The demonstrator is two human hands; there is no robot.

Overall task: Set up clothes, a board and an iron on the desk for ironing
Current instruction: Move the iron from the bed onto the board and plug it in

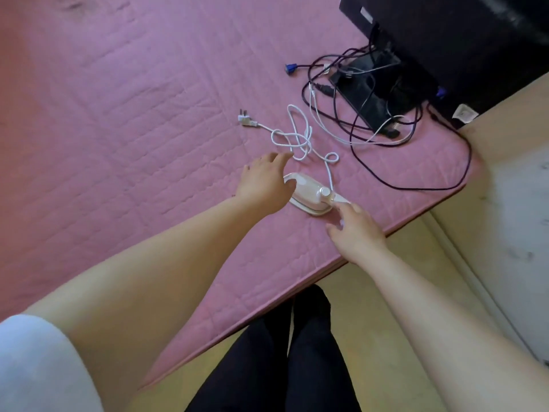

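small white plastic iron flat on pink quilted worktop near its front edge | left hand fingers spread, touching iron's nose | right hand fingers loosely apart at iron's rear | white cord coiled just beyond

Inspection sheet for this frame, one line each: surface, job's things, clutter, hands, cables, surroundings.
Surface: pink quilted pad covers the desk.
Job's things: small white iron lies on the pad; clothes: nothing seen.
Clutter: black monitor on its stand at the far right corner.
Hands: left hand touches the iron's front, fingers straight; right hand touches its rear end.
Cables: white iron cord tangled, plug loose; dark cables in a heap.
Surroundings: tan floor, person's dark legs below.
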